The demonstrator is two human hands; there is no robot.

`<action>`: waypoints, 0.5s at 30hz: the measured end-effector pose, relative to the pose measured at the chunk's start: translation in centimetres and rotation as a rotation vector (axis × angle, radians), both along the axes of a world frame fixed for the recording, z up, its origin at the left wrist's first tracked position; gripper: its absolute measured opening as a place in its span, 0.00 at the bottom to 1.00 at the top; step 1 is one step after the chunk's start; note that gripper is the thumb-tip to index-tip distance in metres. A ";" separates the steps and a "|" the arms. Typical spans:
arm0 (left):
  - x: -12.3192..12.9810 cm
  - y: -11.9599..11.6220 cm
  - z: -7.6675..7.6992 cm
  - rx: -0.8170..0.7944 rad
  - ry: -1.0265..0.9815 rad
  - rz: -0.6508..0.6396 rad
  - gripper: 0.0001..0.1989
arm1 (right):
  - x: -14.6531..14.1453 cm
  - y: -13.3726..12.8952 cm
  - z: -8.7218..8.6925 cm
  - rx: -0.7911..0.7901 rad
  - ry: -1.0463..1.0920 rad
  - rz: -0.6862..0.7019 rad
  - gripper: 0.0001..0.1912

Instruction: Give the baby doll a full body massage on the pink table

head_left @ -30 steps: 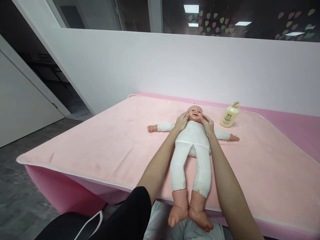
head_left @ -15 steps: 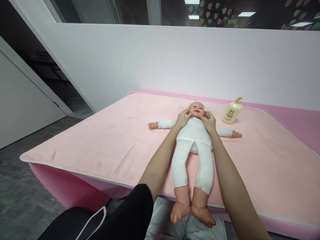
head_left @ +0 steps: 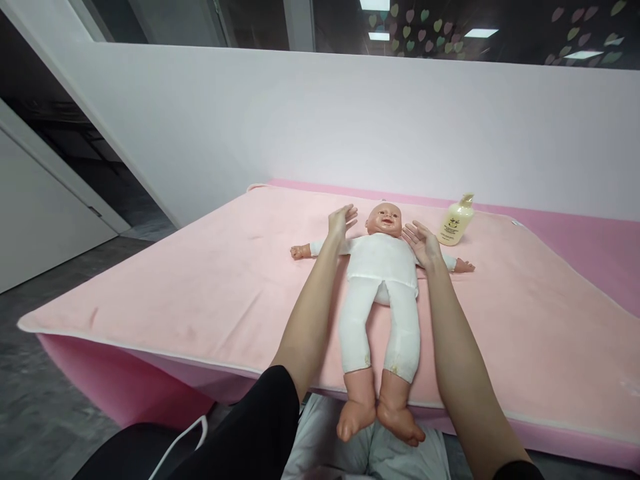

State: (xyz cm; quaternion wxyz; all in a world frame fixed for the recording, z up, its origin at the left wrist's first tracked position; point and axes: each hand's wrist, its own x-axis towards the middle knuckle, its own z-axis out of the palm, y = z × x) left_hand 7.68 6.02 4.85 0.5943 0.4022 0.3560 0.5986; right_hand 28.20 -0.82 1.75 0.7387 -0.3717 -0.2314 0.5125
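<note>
Yellow bottle (head_left: 456,221) near doll (head_left: 383,261); label (head_left: 453,228) seemingly illegible.

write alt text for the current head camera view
A baby doll in white lies on its back on a pink blanket, a person's left hand and right hand open on either side of its head. A pale yellow pump bottle stands near the right hand.
</note>
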 end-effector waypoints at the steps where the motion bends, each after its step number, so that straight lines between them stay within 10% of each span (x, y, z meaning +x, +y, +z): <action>1: -0.2 -0.2 0.8 0.034 -0.001 -0.003 0.11 | 0.2 -0.1 0.1 -0.001 0.033 0.002 0.10; 9: 0.1 -5.3 8.6 0.422 0.186 -0.293 0.13 | 4.3 -2.5 1.8 0.337 0.542 -0.202 0.12; 12: 0.0 -9.1 11.7 0.561 0.317 -0.343 0.14 | 5.8 -4.6 3.2 0.638 1.182 -0.177 0.12; 15: -0.7 -14.1 14.4 0.782 0.445 -0.433 0.14 | 7.0 -6.4 4.4 0.918 2.087 0.153 0.17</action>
